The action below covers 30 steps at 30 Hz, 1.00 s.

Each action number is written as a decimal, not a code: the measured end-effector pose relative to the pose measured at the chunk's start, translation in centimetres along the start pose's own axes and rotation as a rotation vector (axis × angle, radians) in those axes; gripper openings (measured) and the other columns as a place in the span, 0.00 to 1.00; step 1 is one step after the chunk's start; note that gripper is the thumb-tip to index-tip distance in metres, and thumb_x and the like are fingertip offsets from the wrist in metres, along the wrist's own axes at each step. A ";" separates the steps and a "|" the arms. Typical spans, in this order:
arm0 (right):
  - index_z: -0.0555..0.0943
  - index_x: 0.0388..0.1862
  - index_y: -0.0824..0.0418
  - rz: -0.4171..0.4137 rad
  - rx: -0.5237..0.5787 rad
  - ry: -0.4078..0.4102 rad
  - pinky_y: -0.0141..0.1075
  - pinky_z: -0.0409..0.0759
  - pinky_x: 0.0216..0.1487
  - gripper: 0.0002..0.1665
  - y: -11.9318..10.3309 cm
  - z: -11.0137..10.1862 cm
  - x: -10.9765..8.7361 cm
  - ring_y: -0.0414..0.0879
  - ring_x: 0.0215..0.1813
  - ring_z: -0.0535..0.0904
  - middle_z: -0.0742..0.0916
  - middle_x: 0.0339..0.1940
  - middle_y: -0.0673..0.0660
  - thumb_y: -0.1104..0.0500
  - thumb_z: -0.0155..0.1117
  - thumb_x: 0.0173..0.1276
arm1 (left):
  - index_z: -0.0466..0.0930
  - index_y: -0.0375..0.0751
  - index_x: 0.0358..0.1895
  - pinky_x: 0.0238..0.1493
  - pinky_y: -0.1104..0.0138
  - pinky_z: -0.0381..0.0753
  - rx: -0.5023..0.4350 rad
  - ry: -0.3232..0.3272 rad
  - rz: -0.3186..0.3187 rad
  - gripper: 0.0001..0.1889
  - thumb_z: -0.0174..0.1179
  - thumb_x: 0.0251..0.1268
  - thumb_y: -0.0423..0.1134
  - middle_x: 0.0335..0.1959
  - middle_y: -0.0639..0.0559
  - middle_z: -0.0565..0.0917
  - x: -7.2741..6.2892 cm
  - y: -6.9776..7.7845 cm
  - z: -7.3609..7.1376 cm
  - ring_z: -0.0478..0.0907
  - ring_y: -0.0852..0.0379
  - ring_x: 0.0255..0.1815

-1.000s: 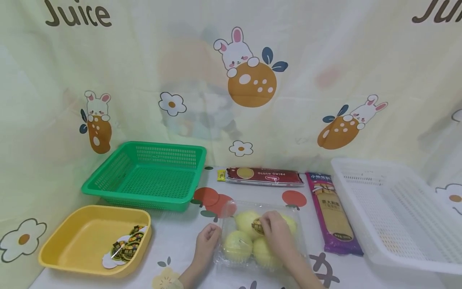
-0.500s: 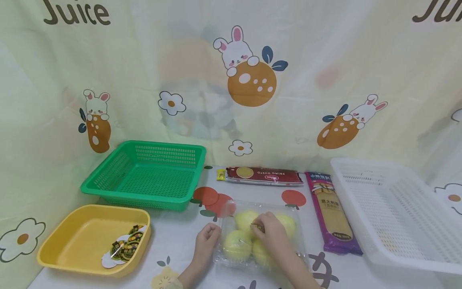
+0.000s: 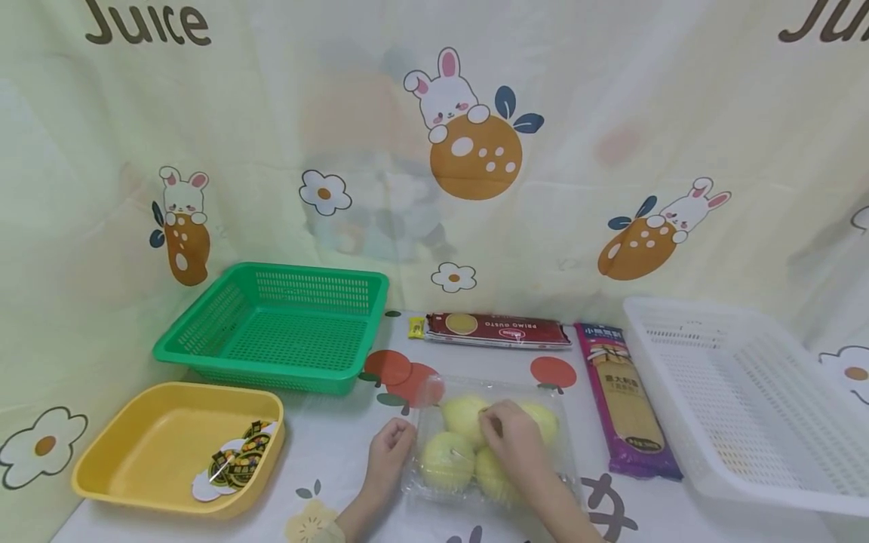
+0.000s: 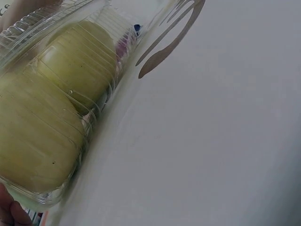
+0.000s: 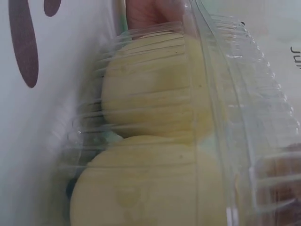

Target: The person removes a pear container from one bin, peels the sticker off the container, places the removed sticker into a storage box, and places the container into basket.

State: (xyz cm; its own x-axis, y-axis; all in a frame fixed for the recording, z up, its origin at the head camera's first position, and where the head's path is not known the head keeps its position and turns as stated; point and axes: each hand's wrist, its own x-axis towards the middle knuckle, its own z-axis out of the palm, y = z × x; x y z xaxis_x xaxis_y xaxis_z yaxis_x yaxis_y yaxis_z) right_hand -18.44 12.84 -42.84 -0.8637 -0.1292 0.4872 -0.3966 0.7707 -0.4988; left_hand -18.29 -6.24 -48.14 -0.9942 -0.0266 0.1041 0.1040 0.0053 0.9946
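A clear plastic clamshell box holds several round, yellow-green fruits, seen through its ribbed wall in both wrist views. My right hand is over the middle of the lid, fingers curled and fingertips together. A dark sliver of a sticker shows at those fingertips; the rest of it is hidden. On the box's left side my left hand grips the edge with bent fingers. In the left wrist view, left-hand fingertips appear beside the box's lower corner.
Round printed stickers lie in a yellow tray at left, before a green basket. Behind the box are a red noodle packet and a small yellow sachet. A purple noodle packet lies beside the white basket.
The dark round sticker at my right fingertips showed plainly on the lid, then looked tilted, and is now almost covered. My right hand shifted slightly left and nearer; my left hand stayed still.
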 end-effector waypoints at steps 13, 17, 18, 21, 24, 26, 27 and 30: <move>0.75 0.23 0.61 0.079 -0.002 -0.014 0.32 0.73 0.28 0.05 0.3 -0.1 0.1 0.41 0.26 0.71 0.77 0.24 0.51 0.69 0.60 0.55 | 0.71 0.30 0.30 0.25 0.73 0.67 0.019 -0.007 0.002 0.06 0.50 0.62 0.31 0.16 0.55 0.69 0.1 -0.3 0.0 0.66 0.63 0.21; 0.76 0.23 0.61 0.086 0.021 -0.007 0.33 0.73 0.28 0.05 0.4 -0.2 0.1 0.41 0.27 0.72 0.77 0.24 0.52 0.70 0.59 0.54 | 0.71 0.31 0.30 0.24 0.73 0.67 0.020 0.000 -0.005 0.05 0.50 0.62 0.31 0.16 0.55 0.69 0.1 -0.2 0.0 0.66 0.63 0.21; 0.76 0.23 0.62 0.082 0.026 -0.005 0.33 0.73 0.28 0.05 0.4 -0.2 0.1 0.41 0.27 0.72 0.77 0.24 0.52 0.70 0.59 0.54 | 0.72 0.31 0.30 0.24 0.73 0.67 0.018 0.000 -0.006 0.05 0.50 0.61 0.30 0.16 0.55 0.69 0.0 -0.2 0.0 0.66 0.63 0.20; 0.76 0.23 0.63 0.073 0.036 0.011 0.33 0.73 0.27 0.05 0.4 -0.4 0.1 0.42 0.26 0.71 0.77 0.23 0.52 0.71 0.58 0.54 | 0.72 0.30 0.30 0.24 0.73 0.66 0.016 -0.001 -0.008 0.05 0.50 0.61 0.30 0.16 0.55 0.69 0.0 -0.1 -0.1 0.65 0.63 0.20; 0.76 0.24 0.63 0.068 0.038 0.019 0.33 0.73 0.27 0.05 0.4 -0.5 0.1 0.42 0.26 0.71 0.77 0.23 0.52 0.71 0.58 0.54 | 0.72 0.30 0.30 0.24 0.73 0.66 0.019 0.000 -0.009 0.05 0.49 0.62 0.30 0.16 0.54 0.68 0.0 -0.1 -0.1 0.65 0.63 0.20; 0.76 0.24 0.64 0.081 0.041 0.016 0.33 0.73 0.28 0.04 0.5 -0.6 0.1 0.42 0.26 0.71 0.77 0.23 0.52 0.71 0.58 0.54 | 0.72 0.30 0.30 0.24 0.73 0.67 0.023 0.002 -0.011 0.06 0.50 0.62 0.30 0.16 0.55 0.68 0.0 -0.1 -0.1 0.65 0.63 0.20; 0.76 0.25 0.64 0.091 0.042 0.010 0.33 0.73 0.28 0.04 0.5 -0.6 0.1 0.42 0.26 0.71 0.77 0.23 0.52 0.70 0.58 0.55 | 0.72 0.31 0.30 0.24 0.73 0.67 0.024 0.003 -0.010 0.06 0.50 0.62 0.30 0.16 0.55 0.68 0.0 -0.1 -0.1 0.65 0.62 0.20; 0.76 0.26 0.64 0.134 0.049 -0.021 0.34 0.73 0.29 0.03 0.4 -0.8 0.1 0.42 0.27 0.70 0.76 0.23 0.51 0.70 0.57 0.56 | 0.72 0.31 0.30 0.24 0.73 0.67 0.028 -0.003 -0.009 0.06 0.50 0.62 0.31 0.15 0.54 0.68 0.0 -0.1 -0.1 0.65 0.63 0.20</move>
State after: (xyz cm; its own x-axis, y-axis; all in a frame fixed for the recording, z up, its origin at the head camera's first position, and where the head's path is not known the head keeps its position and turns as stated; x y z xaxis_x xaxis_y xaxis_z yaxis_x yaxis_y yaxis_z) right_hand -18.43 13.70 -42.43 -0.9159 -0.0407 0.3993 -0.2917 0.7508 -0.5926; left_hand -18.30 -6.35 -48.28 -0.9952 -0.0238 0.0954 0.0946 0.0334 0.9950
